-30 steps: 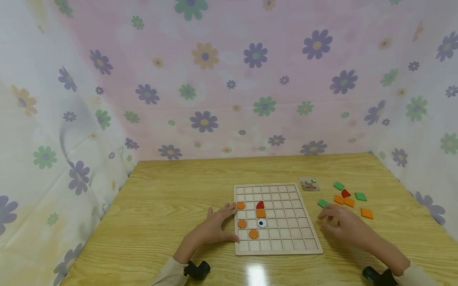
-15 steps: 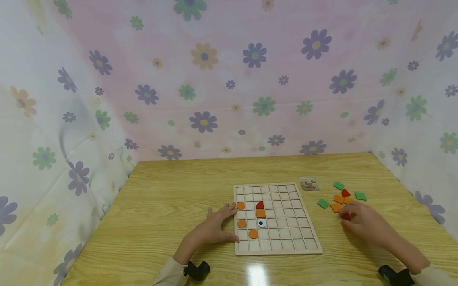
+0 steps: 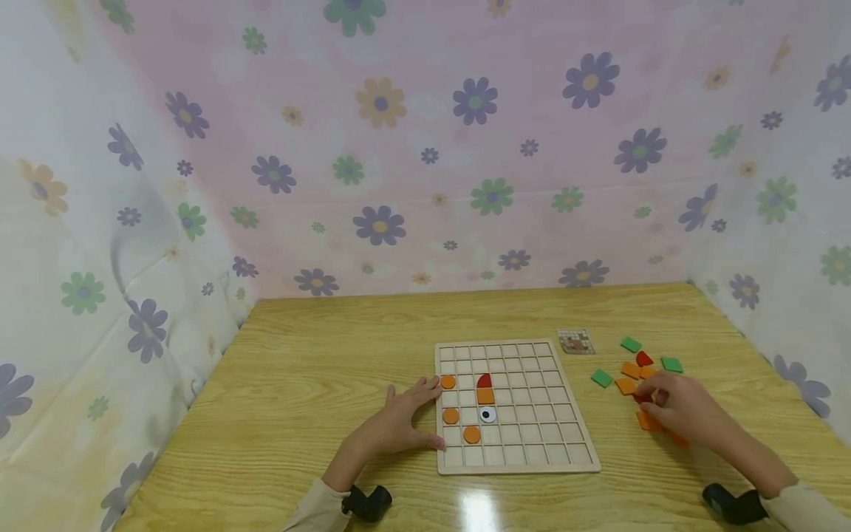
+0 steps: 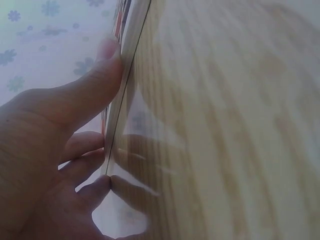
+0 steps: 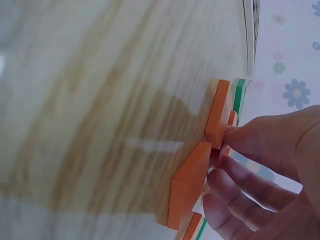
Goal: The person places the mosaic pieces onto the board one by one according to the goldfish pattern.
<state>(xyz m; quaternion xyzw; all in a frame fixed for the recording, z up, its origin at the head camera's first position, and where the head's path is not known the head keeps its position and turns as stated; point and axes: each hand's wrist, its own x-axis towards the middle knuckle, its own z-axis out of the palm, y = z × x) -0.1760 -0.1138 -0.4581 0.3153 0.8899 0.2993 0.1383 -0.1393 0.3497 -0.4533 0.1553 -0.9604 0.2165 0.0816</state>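
Note:
My left hand rests along the left edge of the wooden grid board, thumb and fingers spread and touching its rim. In the board's left cells lie several orange discs. Beside them a red quarter-round tile, an orange square tile and a white eye disc line up in one column. To the right of the board, my right hand pinches a red tile between thumb and fingertips, its shape mostly hidden. Orange tiles lie close around those fingers in the right wrist view.
Green tiles, another red tile and several orange tiles lie loose on the wooden table. A small picture card is behind the board's far right corner. Flowered cloth surrounds the table.
The right hand has moved right, away from the board's side, to the loose tiles, and its fingers have closed on a red tile. The left hand stays at the board.

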